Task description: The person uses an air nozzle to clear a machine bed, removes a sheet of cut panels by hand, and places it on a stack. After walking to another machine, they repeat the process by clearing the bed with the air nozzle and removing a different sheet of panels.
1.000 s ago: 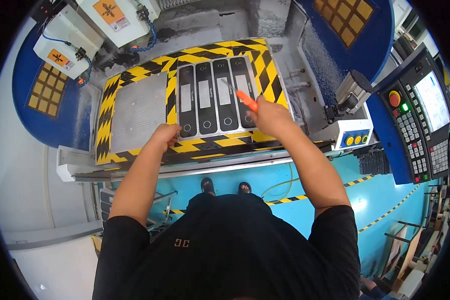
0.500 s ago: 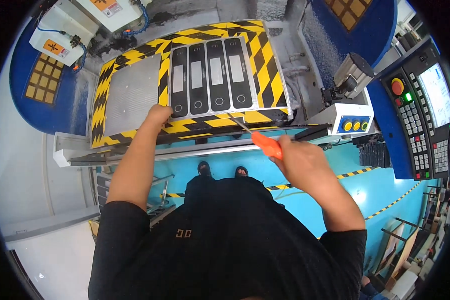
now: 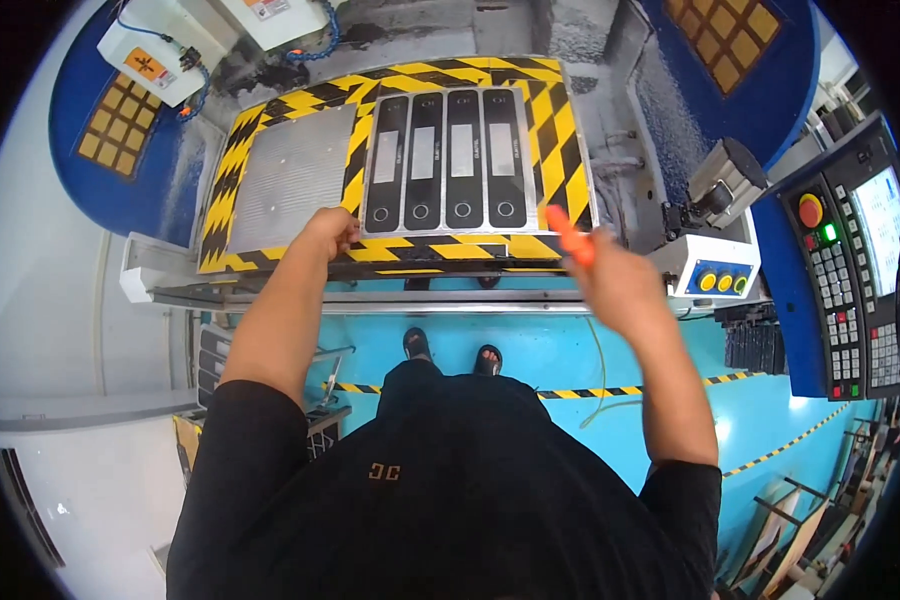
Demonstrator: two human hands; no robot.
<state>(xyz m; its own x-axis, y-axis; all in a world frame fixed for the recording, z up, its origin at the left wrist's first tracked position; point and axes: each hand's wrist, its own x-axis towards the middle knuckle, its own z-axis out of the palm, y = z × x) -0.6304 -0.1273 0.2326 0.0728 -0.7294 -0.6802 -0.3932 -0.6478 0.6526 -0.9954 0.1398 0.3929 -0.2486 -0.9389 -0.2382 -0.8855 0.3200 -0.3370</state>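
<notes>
1. Four black panels (image 3: 462, 195) lay in a row, upper centre of the frame; work finished could not be told.
2. The right hand (image 3: 620, 285) gripped an orange-handled tool (image 3: 574, 242) right of centre; the left hand (image 3: 328, 235) curled near the panels' lower-left corner, hold unclear.
3. Striped tape (image 3: 572, 150) edged them; room opened leftward over a ribbed plate (image 3: 295, 175).

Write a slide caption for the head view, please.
Right hand holds an orange-handled tool; left hand is beside four black panels.

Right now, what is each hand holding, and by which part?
The right hand holds an orange-handled tool by its handle. The left hand is at the near-left corner of the flat silver sheet with four black panels; whether it grips cannot be told.
</notes>
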